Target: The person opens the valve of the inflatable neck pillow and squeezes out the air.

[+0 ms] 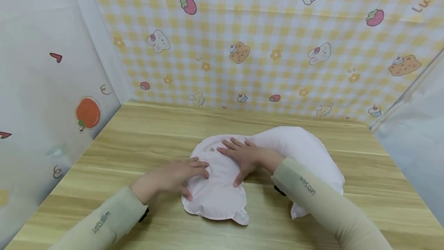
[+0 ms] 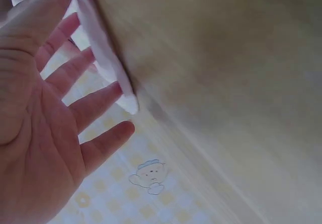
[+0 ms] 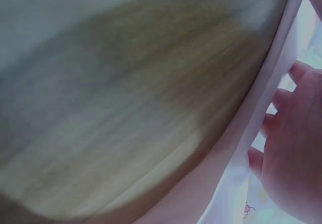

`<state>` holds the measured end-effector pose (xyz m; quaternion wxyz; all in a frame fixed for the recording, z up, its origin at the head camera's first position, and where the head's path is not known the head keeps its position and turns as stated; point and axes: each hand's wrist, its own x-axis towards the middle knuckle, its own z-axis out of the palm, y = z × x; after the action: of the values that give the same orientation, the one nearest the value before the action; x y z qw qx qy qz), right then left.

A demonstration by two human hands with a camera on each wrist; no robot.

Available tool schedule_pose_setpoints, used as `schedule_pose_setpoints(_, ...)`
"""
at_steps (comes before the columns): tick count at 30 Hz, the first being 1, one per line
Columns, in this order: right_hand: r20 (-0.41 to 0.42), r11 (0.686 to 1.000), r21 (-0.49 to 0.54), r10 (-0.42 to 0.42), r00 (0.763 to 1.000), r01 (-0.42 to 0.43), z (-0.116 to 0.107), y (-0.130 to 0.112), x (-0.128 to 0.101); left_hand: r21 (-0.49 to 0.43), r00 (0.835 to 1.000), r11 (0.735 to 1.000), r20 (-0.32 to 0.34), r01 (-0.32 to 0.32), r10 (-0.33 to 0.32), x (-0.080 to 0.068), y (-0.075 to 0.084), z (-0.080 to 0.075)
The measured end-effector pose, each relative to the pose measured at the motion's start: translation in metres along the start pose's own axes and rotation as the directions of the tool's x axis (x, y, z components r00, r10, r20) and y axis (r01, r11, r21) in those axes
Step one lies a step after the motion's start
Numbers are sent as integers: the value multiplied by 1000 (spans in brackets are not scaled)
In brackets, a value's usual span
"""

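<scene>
- The left hand [image 1: 178,174] lies flat, fingers straight, on the near left part of a pale pink pillow [image 1: 222,188].
- The right hand [image 1: 244,155] presses its spread fingers on the pillow's top.
- The pillow rests mid-table [image 1: 138,142], its far part bulging to the right.
- A checked cartoon backdrop [image 1: 263,49] stands behind.

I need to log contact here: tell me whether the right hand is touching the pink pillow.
Touching. The head view shows the right hand lying flat, fingers spread, on top of the pink pillow, with no gap between them.
</scene>
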<state>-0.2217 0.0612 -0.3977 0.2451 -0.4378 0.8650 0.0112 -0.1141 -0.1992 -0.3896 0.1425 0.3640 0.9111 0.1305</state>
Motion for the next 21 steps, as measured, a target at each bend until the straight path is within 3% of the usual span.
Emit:
schedule_pose_setpoints(5, -130, 994, 64, -78, 988, 87, 1, -6, -17, 5, 1000, 1000, 15, 10, -10, -1, -1, -3)
schedule_pose_setpoints(12, -359, 947, 81, -264, 895, 311, 5, -22, -48, -92, 999, 995, 13, 43, -42, -6, -5, -1)
schedule_pose_setpoints(15, -401, 917, 99, -318, 859, 386, 8, -31, -56, -119, 999, 992, 20, 46, -44, -7, -8, 0)
schedule_pose_setpoints(21, -384, 866, 154, -391, 837, 475, 12, -49, -63, -157, 998, 986, 38, 51, -46, -8, -8, -1)
